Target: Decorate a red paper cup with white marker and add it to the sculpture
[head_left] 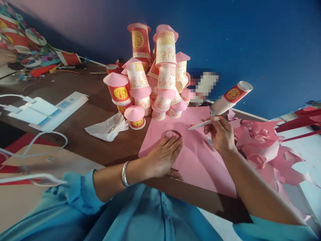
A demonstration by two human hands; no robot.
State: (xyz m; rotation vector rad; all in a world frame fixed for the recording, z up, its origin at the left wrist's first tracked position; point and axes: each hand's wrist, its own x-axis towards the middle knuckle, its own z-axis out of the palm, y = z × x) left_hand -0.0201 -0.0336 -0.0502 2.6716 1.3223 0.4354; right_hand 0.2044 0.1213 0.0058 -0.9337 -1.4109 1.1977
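My left hand [165, 155] lies flat, fingers stretched, on pink paper sheets [193, 157]. Its fingertips cover the near side of a round ring [170, 131], whose thin rim shows beyond them; what the ring belongs to is partly hidden. Held in my right hand [222, 135] is a white marker [200, 125] with a reddish tip, pointing left just above the paper. The tip is apart from the ring, to its right.
Stacked paper cups with pink cone roofs [134, 113] stand behind the paper. Left are crumpled white tissue [107, 127] and a power strip [65, 112] with cables. A cup stack [232, 97] leans at back right, near pink paper scraps [263, 144].
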